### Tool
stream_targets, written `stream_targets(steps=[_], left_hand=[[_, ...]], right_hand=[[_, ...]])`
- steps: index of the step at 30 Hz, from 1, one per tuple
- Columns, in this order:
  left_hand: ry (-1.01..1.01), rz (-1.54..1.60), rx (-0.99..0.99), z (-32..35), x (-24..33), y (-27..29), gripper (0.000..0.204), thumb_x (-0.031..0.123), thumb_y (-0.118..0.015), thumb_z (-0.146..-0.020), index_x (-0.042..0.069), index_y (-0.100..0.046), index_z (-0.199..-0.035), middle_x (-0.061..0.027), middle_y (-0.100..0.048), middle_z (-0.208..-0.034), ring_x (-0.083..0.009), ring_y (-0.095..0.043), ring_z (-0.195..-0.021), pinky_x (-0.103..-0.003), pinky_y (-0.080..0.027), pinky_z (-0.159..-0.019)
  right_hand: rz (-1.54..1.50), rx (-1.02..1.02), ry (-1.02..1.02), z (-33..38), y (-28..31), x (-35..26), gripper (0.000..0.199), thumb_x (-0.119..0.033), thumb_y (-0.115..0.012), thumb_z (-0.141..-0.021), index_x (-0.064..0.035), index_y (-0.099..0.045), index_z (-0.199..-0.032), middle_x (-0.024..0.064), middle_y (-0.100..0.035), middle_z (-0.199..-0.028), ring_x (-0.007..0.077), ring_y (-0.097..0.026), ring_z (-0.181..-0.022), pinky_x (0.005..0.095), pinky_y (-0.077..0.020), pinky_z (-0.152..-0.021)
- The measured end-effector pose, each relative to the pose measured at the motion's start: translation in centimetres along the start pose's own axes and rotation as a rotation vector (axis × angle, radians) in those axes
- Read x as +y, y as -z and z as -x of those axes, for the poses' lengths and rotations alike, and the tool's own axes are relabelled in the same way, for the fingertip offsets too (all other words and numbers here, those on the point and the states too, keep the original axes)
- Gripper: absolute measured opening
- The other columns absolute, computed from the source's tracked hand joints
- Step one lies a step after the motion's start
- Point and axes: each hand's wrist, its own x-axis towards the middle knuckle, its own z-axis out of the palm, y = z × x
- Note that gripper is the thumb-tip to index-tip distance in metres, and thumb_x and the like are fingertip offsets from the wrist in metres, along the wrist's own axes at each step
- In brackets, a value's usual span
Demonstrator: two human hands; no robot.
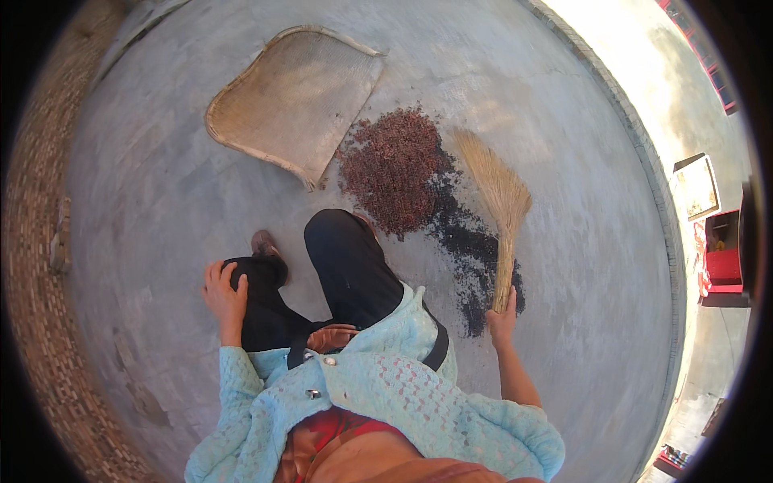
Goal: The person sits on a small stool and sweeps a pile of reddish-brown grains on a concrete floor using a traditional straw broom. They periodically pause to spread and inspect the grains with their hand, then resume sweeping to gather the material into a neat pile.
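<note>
My right hand is closed round the handle of a straw hand broom, whose bristles fan out away from me. Just left of the broom lies a pile of reddish-brown dried bits, possibly seed husks or peppercorns. Small black grains are strewn from that pile toward my right hand, partly under the broom. Beyond my knees, a woven winnowing basket rests on the floor, its open edge beside the pile. My left hand lies on my left knee with fingers spread, holding nothing.
I am low over a grey concrete floor. A brick wall curves along the left. On the right runs a raised edge, with a framed panel and a red item past it. My brown shoe is near the basket.
</note>
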Motion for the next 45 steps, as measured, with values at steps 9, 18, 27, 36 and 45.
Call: stream_targets(steps=[9, 18, 27, 36, 45], left_hand=[[0.013, 0.008, -0.008, -0.4, 0.6, 0.5, 0.031, 0.023, -0.072, -0.078, 0.014, -0.067, -0.107, -0.0064, -0.057, -0.127, -0.0285, -0.044, -0.128, -0.047, -0.037, -0.098], [0.011, 0.015, -0.04, -1.4, 2.4, 0.3, 0.031, 0.023, -0.072, -0.076, 0.014, -0.068, -0.105, -0.0066, -0.058, -0.126, -0.0281, -0.046, -0.127, -0.047, -0.038, -0.097], [0.004, 0.02, -0.039, -1.7, 2.1, 0.2, 0.031, 0.021, -0.072, -0.075, 0.014, -0.068, -0.104, -0.0074, -0.058, -0.125, -0.0284, -0.046, -0.127, -0.047, -0.037, -0.097], [0.022, 0.027, -0.061, -3.1, 2.8, 0.0, 0.032, 0.019, -0.073, -0.072, 0.012, -0.069, -0.103, -0.0084, -0.059, -0.123, -0.03, -0.047, -0.125, -0.047, -0.037, -0.097], [0.006, 0.017, -0.075, -4.6, 3.5, 0.3, 0.028, 0.016, -0.073, -0.07, 0.012, -0.07, -0.098, -0.0084, -0.062, -0.119, -0.0298, -0.05, -0.122, -0.046, -0.038, -0.096]], right_hand=[[-0.157, 0.07, -0.085, -20.5, -2.4, -0.1, 0.089, 0.005, -0.058, -0.066, -0.0103, -0.027, -0.149, 0.0142, -0.058, -0.11, 0.0191, -0.056, -0.077, 0.0284, -0.0478, -0.061], [0.176, -0.101, -0.144, -18.6, -9.1, 3.5, 0.095, 0.001, -0.064, -0.067, -0.0141, -0.023, -0.151, 0.0163, -0.061, -0.115, 0.0275, -0.063, -0.096, 0.0355, -0.0504, -0.083], [0.173, -0.053, 0.001, -9.3, -6.3, -3.7, 0.093, 0.001, -0.059, -0.067, -0.0163, -0.025, -0.152, 0.0137, -0.054, -0.133, 0.0241, -0.06, -0.098, 0.0299, -0.0486, -0.083], [-0.098, 0.157, 0.042, -28.4, -6.1, 1.9, 0.091, 0.005, -0.056, -0.069, -0.0181, -0.024, -0.151, 0.0148, -0.057, -0.107, 0.0237, -0.059, -0.071, 0.0297, -0.0493, -0.061], [-0.417, 0.111, -0.203, -39.4, -12.1, -5.9, 0.064, 0.01, -0.053, -0.069, -0.0157, -0.037, -0.126, 0.0061, -0.047, -0.077, 0.0158, -0.044, -0.044, 0.0287, -0.0345, -0.032]])
